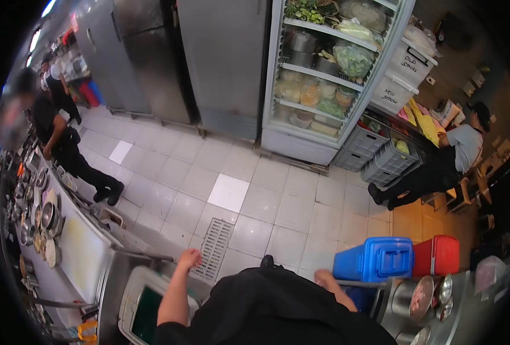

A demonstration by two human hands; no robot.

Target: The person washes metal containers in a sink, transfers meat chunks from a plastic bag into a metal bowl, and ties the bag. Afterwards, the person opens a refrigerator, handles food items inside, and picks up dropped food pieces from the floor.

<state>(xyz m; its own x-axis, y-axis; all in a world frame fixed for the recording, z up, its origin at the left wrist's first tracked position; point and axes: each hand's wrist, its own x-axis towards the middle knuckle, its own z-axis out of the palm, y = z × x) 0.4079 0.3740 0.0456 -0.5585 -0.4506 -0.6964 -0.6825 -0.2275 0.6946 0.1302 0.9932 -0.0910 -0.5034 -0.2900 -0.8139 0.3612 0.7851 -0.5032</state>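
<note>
- Blue lidded bin (pixel 352 263), at near right: stands on the tiles with its longer visible extent running left to right, lid side toward the right.
- Right hand (pixel 325 279): the nearer of the two to this bin, just off its left side; the bin lies to the right of the fingers. Contact cannot be judged from this angle. No object shows in the hand; whether the fingers are together or apart cannot be told.
- Left hand (pixel 190 260): well apart from the blue bin, held above the floor near the drain grate (pixel 216 244), whose long axis runs from near left to far right. Its fingers look somewhat curled, with nothing visible in them; their spacing is too small to tell.
- Pale bin (pixel 133 284), green inside: at near left, nearer than the left hand and partly behind that forearm.
- Red bin (pixel 439 256): just right of the blue one; a metal pot (pixel 403 296) stands nearer, on the right counter.
- Periphery: a cutting board (pixel 81 253) at left; a glass-door fridge (pixel 298 148) at far centre; one co-worker (pixel 73 152) at far left, another (pixel 462 144) at far right.
</note>
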